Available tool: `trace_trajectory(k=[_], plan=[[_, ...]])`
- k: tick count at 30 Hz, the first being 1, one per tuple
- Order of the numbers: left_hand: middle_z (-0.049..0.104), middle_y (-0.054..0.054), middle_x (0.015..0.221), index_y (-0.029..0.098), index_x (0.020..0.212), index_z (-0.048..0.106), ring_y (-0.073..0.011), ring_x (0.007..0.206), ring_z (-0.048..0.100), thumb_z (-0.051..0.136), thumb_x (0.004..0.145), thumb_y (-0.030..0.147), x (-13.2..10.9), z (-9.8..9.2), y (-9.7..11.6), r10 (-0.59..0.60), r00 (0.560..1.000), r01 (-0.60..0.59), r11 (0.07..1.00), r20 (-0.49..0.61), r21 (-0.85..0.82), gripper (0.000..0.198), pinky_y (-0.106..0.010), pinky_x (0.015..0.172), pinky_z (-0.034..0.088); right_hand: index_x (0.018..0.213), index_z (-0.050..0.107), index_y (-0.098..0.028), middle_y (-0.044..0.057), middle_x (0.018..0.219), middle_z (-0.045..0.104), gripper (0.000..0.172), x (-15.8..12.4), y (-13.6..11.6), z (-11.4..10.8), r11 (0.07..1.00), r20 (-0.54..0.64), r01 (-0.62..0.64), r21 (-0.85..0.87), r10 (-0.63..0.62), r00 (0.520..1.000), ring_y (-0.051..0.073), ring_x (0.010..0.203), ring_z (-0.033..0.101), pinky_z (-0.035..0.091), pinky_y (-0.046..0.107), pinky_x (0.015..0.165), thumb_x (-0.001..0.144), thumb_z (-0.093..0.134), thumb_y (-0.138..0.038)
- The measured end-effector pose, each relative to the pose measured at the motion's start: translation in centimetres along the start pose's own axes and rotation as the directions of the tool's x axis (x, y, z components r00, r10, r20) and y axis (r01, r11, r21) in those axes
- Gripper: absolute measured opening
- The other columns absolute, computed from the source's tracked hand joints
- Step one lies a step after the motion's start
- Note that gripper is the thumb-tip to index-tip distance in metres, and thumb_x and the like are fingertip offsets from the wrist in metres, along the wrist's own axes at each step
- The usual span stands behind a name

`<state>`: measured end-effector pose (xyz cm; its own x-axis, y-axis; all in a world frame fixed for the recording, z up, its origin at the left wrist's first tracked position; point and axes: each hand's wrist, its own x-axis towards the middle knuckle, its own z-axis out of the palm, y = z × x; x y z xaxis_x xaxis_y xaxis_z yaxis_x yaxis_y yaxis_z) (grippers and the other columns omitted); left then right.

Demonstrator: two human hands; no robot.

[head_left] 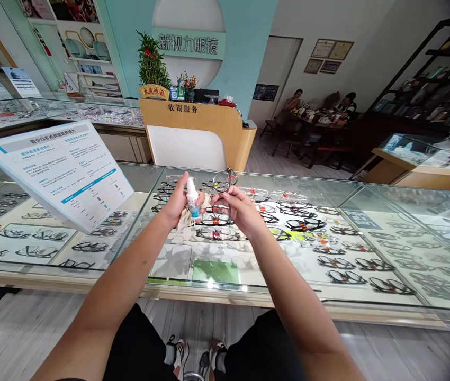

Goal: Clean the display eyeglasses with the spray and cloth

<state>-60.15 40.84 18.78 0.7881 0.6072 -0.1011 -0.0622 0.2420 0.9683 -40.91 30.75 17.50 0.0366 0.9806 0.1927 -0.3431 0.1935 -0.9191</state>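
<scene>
Nearest the camera, see two bare forearms stretched over the glass-topped desk. At the far end of one, find the left grip wrapped round a small white spray bottle, with a pale cloth bunched beneath the fingers. Opposite, find the right grip pinching a pair of thin-rimmed eyeglasses, raised above the desk and near the bottle, with one round lens clear of the fingertips; cannot make out the exact pinch point. Under the glass, note rows of other frames. Judge the eyeglasses very light, stiff in the lenses, probably springy at the temples, and easy to bend or smudge. Take hold at the bridge or by the rim edges, with gentle pressure and no skin on the lens faces; avoid hanging the weight from one temple, for fear of straining a hinge. Expect a light, smooth, perhaps slippery bottle, best grasped round the body. Treat the cloth as soft and limp, safe to crush against the palm.
</scene>
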Motion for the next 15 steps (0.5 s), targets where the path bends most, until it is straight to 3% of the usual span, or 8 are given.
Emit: trace_trajectory(k=[3,7,9,15], plan=[[0.045,-0.004,0.057,0.025,0.057,0.050,-0.0158,0.050,0.043,0.024,0.084,0.110,0.3,-0.1,-0.8,0.186,0.976,-0.152,0.956,-0.115,0.253,0.093,-0.034,0.047,0.045,0.089,0.054,-0.027,0.002,0.096,0.083,0.051,-0.1,0.2,0.3,1.000,0.014,-0.007,-0.011,0.007,1.000,0.021,0.091,0.078,0.055,0.030,0.074,0.085,0.096,-0.056],[0.052,-0.004,0.064,0.024,0.059,0.053,-0.0187,0.064,0.049,0.034,0.096,0.095,0.2,-0.2,-1.4,0.507,0.843,-0.272,0.693,-0.183,0.667,0.082,-0.037,0.066,0.046,0.089,0.055,-0.027,0.002,0.095,0.081,0.052,-0.1,0.9,0.7,0.999,0.037,-0.030,-0.016,0.030,0.999,0.022,0.092,0.077,0.054,0.030,0.072,0.085,0.095,-0.058],[0.056,-0.005,0.067,0.024,0.060,0.051,-0.0200,0.068,0.052,0.030,0.100,0.090,0.0,-0.2,-1.4,0.547,0.817,-0.256,0.626,-0.181,0.736,0.080,-0.039,0.071,0.044,0.088,0.055,-0.026,0.002,0.095,0.080,0.052,-0.1,1.3,0.9,0.999,0.055,-0.046,-0.015,0.047,0.997,0.022,0.093,0.077,0.054,0.030,0.072,0.085,0.095,-0.059],[0.057,-0.004,0.067,0.025,0.062,0.051,-0.0212,0.070,0.054,0.030,0.102,0.082,0.0,-0.4,-1.3,0.537,0.818,-0.220,0.622,-0.206,0.751,0.072,-0.040,0.074,0.040,0.089,0.055,-0.027,0.002,0.093,0.080,0.050,-0.3,1.7,1.5,0.999,0.111,-0.052,-0.005,0.052,0.992,0.023,0.093,0.078,0.052,0.030,0.071,0.088,0.093,-0.059]])
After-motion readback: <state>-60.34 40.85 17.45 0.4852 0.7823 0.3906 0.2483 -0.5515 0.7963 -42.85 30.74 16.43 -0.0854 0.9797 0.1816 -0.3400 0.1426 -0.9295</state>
